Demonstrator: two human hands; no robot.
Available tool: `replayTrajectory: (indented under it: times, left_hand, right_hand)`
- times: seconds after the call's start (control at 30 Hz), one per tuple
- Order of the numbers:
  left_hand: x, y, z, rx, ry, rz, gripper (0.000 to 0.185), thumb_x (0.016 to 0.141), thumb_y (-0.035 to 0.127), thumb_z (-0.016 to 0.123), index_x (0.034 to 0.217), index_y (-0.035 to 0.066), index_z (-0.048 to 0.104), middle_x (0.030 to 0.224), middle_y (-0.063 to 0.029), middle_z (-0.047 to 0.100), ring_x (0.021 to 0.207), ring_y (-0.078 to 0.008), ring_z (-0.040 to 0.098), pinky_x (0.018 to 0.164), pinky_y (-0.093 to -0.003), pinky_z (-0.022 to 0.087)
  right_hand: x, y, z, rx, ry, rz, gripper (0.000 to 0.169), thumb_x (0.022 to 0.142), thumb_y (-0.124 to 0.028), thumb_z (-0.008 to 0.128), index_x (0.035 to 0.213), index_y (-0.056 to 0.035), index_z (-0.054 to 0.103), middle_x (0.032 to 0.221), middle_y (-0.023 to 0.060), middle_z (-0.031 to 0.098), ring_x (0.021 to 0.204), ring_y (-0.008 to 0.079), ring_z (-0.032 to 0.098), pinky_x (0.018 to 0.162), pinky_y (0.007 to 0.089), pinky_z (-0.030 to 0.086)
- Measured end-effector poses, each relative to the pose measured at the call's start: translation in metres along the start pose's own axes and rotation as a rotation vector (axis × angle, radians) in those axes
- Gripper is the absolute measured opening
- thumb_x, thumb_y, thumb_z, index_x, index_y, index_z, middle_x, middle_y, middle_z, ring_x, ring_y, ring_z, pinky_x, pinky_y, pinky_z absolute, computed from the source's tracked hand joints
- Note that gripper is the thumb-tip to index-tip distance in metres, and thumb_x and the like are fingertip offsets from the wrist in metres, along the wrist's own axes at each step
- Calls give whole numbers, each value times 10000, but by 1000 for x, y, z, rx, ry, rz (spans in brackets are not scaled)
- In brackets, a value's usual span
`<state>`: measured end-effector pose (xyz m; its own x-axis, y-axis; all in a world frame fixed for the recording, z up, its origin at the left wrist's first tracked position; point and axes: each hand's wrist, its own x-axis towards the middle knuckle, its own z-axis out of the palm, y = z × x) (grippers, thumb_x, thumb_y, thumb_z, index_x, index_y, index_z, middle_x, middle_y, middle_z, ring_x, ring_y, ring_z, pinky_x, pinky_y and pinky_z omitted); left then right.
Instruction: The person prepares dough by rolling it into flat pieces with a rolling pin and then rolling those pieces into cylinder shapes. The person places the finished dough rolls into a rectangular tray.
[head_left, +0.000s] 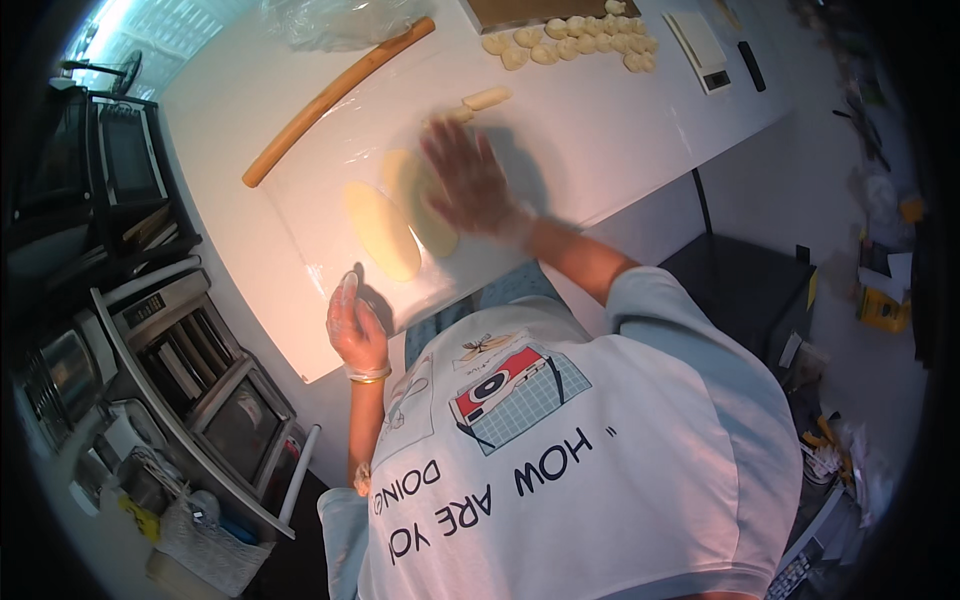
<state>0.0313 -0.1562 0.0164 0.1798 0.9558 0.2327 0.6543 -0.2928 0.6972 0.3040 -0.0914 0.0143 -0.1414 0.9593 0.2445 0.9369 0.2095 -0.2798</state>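
Observation:
Two flat oval sheets of dough lie side by side on the white table (630, 142). My left hand (354, 330), in a clear plastic glove, is raised near the table's front edge, below the left dough sheet (382, 231). Its fingers hold nothing. My right hand (469, 176), also gloved and blurred, is spread palm down over the right dough sheet (409, 180) and casts a shadow there. Whether it touches the dough I cannot tell. Just past its fingertips lie small dough rolls (487, 97), one partly hidden by the fingers.
A long wooden rolling pin (337, 101) lies at the far left beside a clear plastic bag (337, 22). Several dough pieces (577, 45) sit by a tray (525, 11) at the back. A kitchen scale (697, 52) and a black object (751, 66) lie right. An oven (240, 405) stands left.

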Motion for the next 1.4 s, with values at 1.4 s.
replayTrajectory:
  times: [1.4]
  left_hand:
    - [-31, -25, -14, -89, 40, -161, 400, 844, 4, 480, 1217, 38, 620, 1159, -149, 659, 1036, -343, 618, 875, -405, 480]
  right_hand:
    - [-77, -46, 28, 30, -231, -31, 718, 866, -325, 570, 1489, -94, 299, 1584, 92, 209, 1472, 293, 149, 1120, 601, 94]
